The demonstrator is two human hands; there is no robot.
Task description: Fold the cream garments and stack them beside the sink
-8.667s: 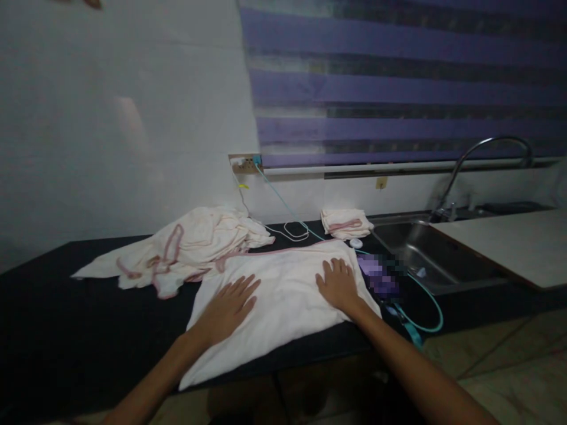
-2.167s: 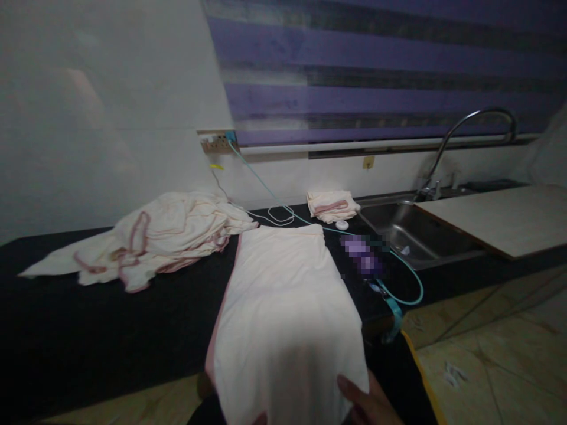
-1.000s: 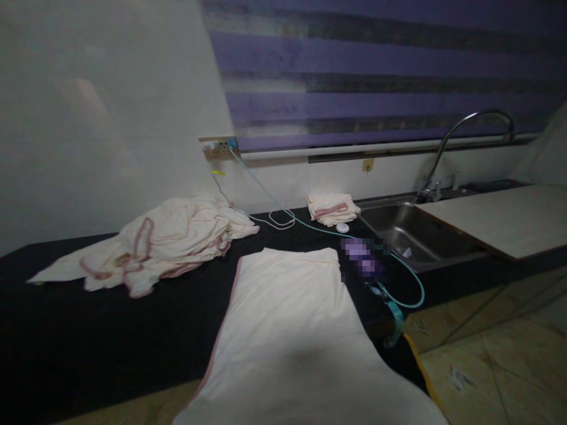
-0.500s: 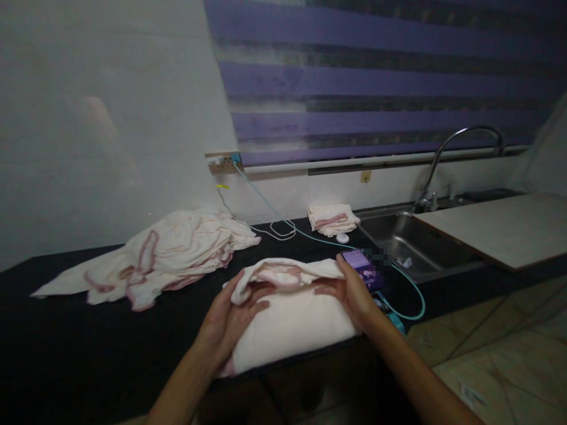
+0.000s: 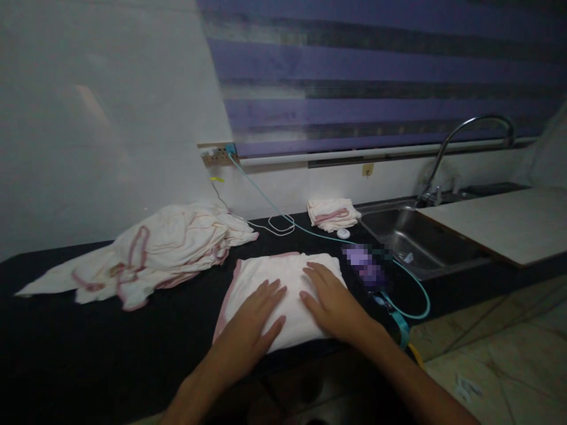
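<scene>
A white cloth with pink edging (image 5: 290, 289) lies folded flat into a rough rectangle near the counter's front edge. Flat on its left part rests my left hand (image 5: 254, 319), fingers stretched out. My right hand (image 5: 330, 304) lies on its right part, also with fingers spread. Neither hand grips anything. To the left is a loose heap of the same kind of pink-edged cloth (image 5: 177, 242). A smaller folded cloth (image 5: 333, 213) sits by the wall at the back.
Right of the folded cloth lies a phone (image 5: 365, 267) with a teal cable (image 5: 305, 227) running to a wall socket (image 5: 218, 155). Beyond are a round white object (image 5: 343, 234), a steel sink (image 5: 411, 239), a faucet (image 5: 443, 153) and a pale board (image 5: 505, 221) partly over the sink.
Both hands have let go of the raised cloth edge, which now lies flat on the counter. My hands have come down open onto its top.
</scene>
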